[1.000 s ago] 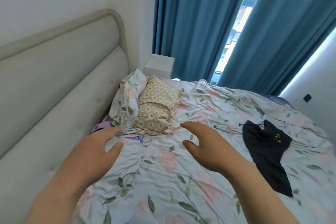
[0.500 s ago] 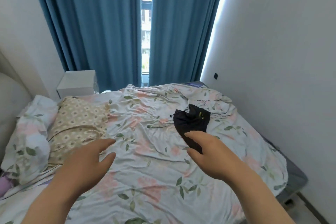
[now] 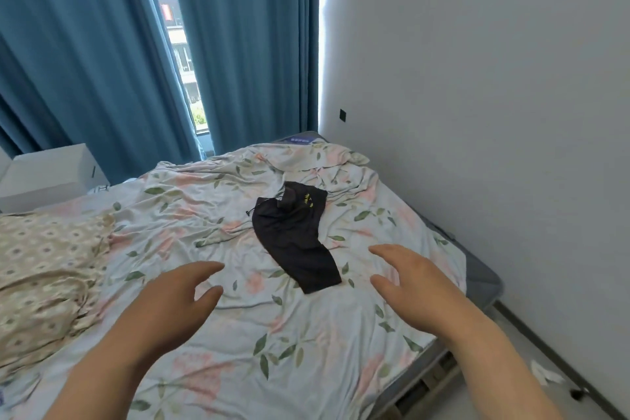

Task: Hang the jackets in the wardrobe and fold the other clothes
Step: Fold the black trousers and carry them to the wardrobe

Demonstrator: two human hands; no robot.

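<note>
- Your left hand [image 3: 170, 297] and right hand [image 3: 412, 280] hover over the duvet [image 3: 238, 344]. The fingers are spread and loosely bent, and they hold nothing.
- The black garment [image 3: 296, 242] lies crumpled on the duvet, between your hands and just beyond them, on the side of the bed nearer the wall [image 3: 494, 112].
- Its near end points toward your right hand. Its far end carries a yellow print [image 3: 308, 199] and a thin cord [image 3: 250, 212].
- It looks thin, soft and light, so expect it to sag and bunch as soon as you lift it.
- I cannot tell what kind of garment it is. It is small and limp, so I judge it is one to fold, not hang.
- Take hold at the far edge near the print, pinching one corner in each hand, so the cloth hangs flat.
- Leave the cord alone, since it would likely slide or cinch the edge.
- Pinch only the dark cloth, because the loose, wrinkled duvet beneath may come up with it.
- A beige cloth [image 3: 44, 266] lies at your left, and I cannot tell whether it is clothing.
</note>
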